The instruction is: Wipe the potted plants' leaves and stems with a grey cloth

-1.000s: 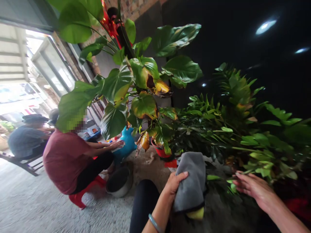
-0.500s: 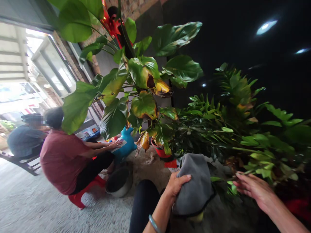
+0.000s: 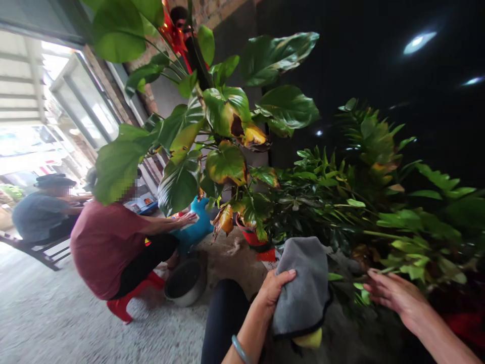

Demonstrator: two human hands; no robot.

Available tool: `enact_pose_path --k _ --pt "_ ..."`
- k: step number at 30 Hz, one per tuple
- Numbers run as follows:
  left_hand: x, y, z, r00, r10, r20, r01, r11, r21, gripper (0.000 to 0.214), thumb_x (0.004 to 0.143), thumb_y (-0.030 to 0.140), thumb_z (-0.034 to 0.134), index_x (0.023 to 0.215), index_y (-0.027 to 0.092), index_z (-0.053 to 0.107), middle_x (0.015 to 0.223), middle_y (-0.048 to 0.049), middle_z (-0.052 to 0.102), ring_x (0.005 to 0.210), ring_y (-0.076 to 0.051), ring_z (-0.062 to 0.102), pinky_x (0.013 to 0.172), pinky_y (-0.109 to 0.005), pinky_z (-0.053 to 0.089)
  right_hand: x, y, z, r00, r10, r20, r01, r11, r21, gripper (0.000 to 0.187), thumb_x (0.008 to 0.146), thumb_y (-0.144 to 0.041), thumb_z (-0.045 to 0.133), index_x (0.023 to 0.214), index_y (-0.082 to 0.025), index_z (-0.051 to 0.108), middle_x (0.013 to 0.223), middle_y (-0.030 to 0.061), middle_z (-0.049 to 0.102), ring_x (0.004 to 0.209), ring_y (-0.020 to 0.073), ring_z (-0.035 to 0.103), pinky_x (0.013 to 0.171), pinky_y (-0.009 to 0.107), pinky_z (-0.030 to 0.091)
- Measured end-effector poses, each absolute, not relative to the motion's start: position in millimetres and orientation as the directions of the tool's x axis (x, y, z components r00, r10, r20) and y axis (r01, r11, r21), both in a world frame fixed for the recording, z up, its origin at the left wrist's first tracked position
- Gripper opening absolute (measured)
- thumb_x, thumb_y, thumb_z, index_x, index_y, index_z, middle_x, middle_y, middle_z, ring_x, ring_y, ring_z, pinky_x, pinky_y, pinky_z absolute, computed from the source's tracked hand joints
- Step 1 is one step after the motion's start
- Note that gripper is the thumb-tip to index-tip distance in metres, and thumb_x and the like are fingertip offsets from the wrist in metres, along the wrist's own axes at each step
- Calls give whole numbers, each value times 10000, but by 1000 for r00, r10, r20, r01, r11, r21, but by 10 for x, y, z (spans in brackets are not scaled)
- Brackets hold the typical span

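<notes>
My left hand [image 3: 276, 289] is closed around a grey cloth [image 3: 302, 283], thumb lying across its front. The cloth has a dark edge, and a yellow patch [image 3: 311, 337] shows below it. My right hand [image 3: 394, 293] pinches a stem [image 3: 379, 272] of a leafy green plant [image 3: 413, 253] between thumb and fingers; the others curl loosely. Small green leaves [image 3: 361, 290] hang beside its fingertips. Between the two hands, a leafy shoot [image 3: 335, 276] reaches toward the cloth.
A large-leaved plant [image 3: 223, 164] with browned leaves rises ahead from a red pot [image 3: 250, 237]. A grey bucket [image 3: 185, 283] stands on the floor. On a red stool [image 3: 132, 298] sits a person in a red shirt [image 3: 108, 247], touching a blue figure [image 3: 195, 227]. Another person [image 3: 41, 212] sits behind.
The grey cloth has shifted slightly in my left hand, showing more of the yellow patch. The person in red has leaned toward the blue figure. My right hand stays put.
</notes>
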State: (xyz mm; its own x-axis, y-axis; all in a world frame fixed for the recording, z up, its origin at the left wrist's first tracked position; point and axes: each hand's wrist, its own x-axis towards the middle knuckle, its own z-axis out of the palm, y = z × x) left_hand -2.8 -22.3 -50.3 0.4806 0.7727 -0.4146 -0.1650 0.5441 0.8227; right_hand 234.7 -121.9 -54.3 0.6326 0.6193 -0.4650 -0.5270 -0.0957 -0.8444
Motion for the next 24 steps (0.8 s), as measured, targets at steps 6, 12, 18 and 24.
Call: enact_pose_path --k 6,12,18,24 --pt "-18 -201 -502 502 768 -397 -180 542 821 591 318 458 882 749 81 735 664 -85 692 608 -191 602 657 -311 469 2279 -1227 -484 555 624 -551 -615 -138 -776 260 453 -164 732 683 -210 620 545 17 699 457 192 646 411 262 521" --pt "-11 -220 -503 498 777 -385 -220 542 811 578 329 457 879 749 89 732 664 -82 691 608 -192 601 682 -324 478 2308 -1208 -393 567 627 -535 -541 -206 -815 220 462 -252 757 626 -211 615 534 38 694 454 195 635 410 272 508" --pt "-67 -153 -339 470 809 -353 -224 496 839 603 346 454 873 794 76 730 679 -92 688 611 -201 604 648 -319 466 2270 -1187 -207 566 686 -458 -198 -426 -883 281 457 -392 761 431 -210 548 355 24 561 284 140 474 285 222 327" --pt "-13 -178 -31 496 836 -233 -166 355 920 503 448 466 839 768 95 723 635 -54 666 559 -166 567 571 -270 421 1804 -1146 51 610 745 -268 -361 -39 -932 414 460 -459 763 806 -236 722 803 54 764 736 231 704 561 272 535"
